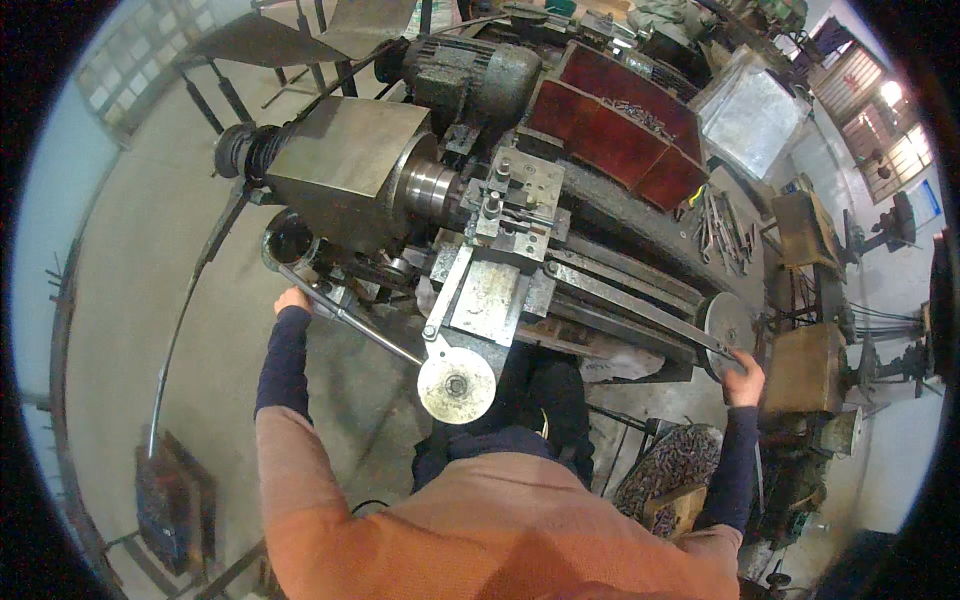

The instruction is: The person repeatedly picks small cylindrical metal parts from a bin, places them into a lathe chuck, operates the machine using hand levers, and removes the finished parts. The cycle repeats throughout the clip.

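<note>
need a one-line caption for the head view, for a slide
Person at an old metal lathe, left hand on a long lever, right hand on the end handwheel.

Head camera, looking steeply down, lathe (480,200) close below

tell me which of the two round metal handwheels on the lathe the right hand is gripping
The right hand grips the handwheel at the far right end. The other handwheel, in front at the middle, is untouched.
</note>
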Action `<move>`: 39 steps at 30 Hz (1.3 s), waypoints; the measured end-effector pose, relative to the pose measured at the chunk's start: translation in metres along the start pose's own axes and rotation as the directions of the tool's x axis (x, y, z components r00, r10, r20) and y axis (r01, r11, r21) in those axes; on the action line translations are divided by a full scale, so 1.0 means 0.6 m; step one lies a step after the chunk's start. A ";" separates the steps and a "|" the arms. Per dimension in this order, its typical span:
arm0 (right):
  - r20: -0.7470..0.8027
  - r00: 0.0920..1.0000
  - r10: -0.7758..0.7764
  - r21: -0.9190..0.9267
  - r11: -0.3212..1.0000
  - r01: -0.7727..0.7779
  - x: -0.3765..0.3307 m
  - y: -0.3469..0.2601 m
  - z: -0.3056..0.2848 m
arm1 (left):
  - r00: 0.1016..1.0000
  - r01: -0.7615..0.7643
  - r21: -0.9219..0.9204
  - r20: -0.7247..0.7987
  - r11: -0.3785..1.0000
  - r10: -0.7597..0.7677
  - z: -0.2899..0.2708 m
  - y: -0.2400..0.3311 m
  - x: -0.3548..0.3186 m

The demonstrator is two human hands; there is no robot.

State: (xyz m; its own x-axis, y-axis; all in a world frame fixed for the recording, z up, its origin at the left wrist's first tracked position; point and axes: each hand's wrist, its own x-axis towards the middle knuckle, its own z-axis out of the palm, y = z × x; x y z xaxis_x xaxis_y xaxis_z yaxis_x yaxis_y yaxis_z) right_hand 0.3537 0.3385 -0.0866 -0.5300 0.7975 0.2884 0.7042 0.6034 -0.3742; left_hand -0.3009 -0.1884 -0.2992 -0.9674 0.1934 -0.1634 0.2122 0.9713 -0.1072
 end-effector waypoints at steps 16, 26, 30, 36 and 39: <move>-0.082 0.476 0.876 -0.575 0.348 -0.740 -0.238 0.375 -0.068 | 0.956 0.117 -0.907 0.213 -0.405 -0.202 -0.072 0.102 -0.037; -0.168 0.455 0.874 -0.608 0.272 -0.746 -0.309 0.269 -0.029 | 0.962 -0.001 -0.998 0.019 -0.070 -0.274 -0.075 0.097 -0.054; -0.177 0.444 0.879 -0.554 0.284 -0.783 -0.330 0.270 -0.017 | 0.951 0.074 -0.997 0.082 -0.038 -0.298 -0.095 0.108 -0.062; -0.196 0.436 0.878 -0.489 0.298 -0.820 -0.328 0.268 -0.018 | 0.935 0.115 -0.984 0.153 -0.135 -0.318 -0.119 0.125 -0.075; -0.138 0.484 0.864 -0.477 0.371 -0.797 -0.337 0.271 -0.022 | 0.942 0.136 -0.966 0.196 -0.221 -0.274 -0.130 0.124 -0.077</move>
State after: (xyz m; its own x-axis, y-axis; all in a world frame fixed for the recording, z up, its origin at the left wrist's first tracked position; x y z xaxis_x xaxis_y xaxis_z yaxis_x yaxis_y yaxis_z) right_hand 0.5817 0.2753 -0.1945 0.4168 0.9069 -0.0618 0.9087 -0.4141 0.0516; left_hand -0.2509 -0.1141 -0.2228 -0.9420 -0.1113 -0.3165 -0.3122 -0.0547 0.9484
